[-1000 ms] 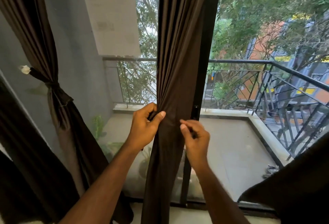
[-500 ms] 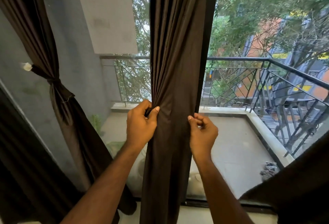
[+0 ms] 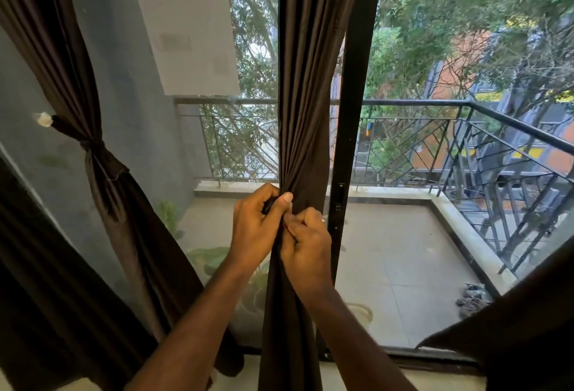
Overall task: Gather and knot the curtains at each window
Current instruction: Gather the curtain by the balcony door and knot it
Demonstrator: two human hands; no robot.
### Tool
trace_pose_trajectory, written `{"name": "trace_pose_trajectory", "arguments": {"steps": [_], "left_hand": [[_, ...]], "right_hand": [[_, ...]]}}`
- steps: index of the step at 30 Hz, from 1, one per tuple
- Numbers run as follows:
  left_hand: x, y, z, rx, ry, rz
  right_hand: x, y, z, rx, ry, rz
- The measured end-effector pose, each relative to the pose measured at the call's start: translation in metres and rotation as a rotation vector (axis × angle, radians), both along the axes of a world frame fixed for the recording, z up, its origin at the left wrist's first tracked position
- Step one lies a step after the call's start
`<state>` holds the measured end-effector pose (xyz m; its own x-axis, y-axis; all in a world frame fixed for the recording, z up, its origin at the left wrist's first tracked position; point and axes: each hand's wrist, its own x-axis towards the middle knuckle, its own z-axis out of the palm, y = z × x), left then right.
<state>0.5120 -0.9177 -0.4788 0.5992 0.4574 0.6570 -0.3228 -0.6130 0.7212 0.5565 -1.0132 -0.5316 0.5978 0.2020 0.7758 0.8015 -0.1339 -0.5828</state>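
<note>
Two hands: both bare, raised in front of a dark brown curtain [image 3: 306,117] at the middle of the view, touching each other at the fingers.
Left hand [image 3: 254,226]: fingers curled around the curtain's left edge, thumb pressed flat on the front of the cloth, bunching its folds into a narrow neck.
Right hand [image 3: 307,244]: just below and right of the left, fingers pinched tight on the same bunch of cloth.
Middle curtain: hangs straight from above, pleats narrowing to the point where the hands grip, then falls loose to the floor between the two forearms.
Position: the curtain sits in front of a black door frame [image 3: 354,111], covering its left edge.
Left curtain [image 3: 102,173]: same brown cloth, already cinched at mid height by a tieback [image 3: 66,126] running to a small white hook [image 3: 43,119] on the grey wall [image 3: 130,80].
Right corner: more dark cloth [image 3: 528,328] fills the lower right.
Outside: a tiled balcony floor [image 3: 403,260] with a black metal railing [image 3: 466,142], green trees beyond the glass.
</note>
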Motion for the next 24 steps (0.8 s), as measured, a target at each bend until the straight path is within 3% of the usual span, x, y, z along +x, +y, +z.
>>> {"name": "trace_pose_trajectory", "arguments": {"steps": [5, 10, 14, 19, 21, 24], "left_hand": [[0.001, 0.006, 0.001, 0.016, -0.011, 0.093], [-0.001, 0.017, 0.001, -0.063, -0.003, -0.037], [-0.007, 0.024, 0.001, -0.093, 0.01, -0.083], [-0.002, 0.03, 0.002, 0.002, 0.0, 0.125], [0.003, 0.027, 0.003, 0.105, 0.018, 0.244], [0.008, 0.023, 0.002, 0.134, 0.017, 0.309]], "right_hand": [[0.001, -0.001, 0.007, 0.007, 0.01, 0.178], [0.041, -0.023, 0.011, 0.271, 0.434, 0.078], [0.062, -0.02, 0.023, 0.269, 0.657, 0.284], [0.057, -0.026, 0.023, 0.306, 0.593, -0.022], [0.034, -0.023, 0.023, 0.302, 0.436, -0.082], [0.0, -0.012, 0.019, 0.143, 0.1, 0.036]]}}
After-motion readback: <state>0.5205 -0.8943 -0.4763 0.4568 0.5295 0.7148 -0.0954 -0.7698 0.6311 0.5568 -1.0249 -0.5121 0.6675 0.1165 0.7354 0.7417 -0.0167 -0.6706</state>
